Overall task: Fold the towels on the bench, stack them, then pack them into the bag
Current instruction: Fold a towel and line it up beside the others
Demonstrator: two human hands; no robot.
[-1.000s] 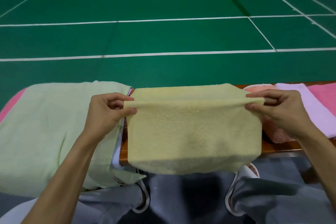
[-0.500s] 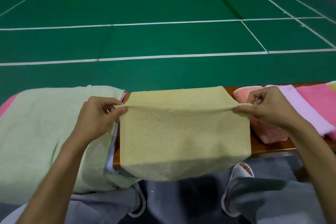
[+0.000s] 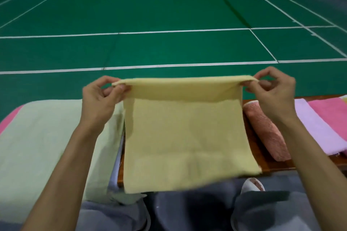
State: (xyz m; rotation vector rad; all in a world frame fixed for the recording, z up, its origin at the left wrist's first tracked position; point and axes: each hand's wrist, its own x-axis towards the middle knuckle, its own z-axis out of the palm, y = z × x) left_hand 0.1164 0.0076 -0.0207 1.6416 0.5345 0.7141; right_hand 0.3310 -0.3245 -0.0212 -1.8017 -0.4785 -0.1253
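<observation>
Above the wooden bench point(image 3: 272, 164), one soft yellow towel point(image 3: 184, 137) hangs as a near-square terry sheet with its top edge doubled over. The left hand point(image 3: 99, 99) and right hand point(image 3: 272, 92) each pinch an upper corner between thumb and fingers, stretching that edge taut. To its left lies one broad, fuzzy green towel point(image 3: 47, 146), pale and flat. To its right lie three more: a nubby coral towel point(image 3: 266, 133) bunched lengthwise, then a smooth lilac towel point(image 3: 319, 127) and a pink towel point(image 3: 332, 112).
</observation>
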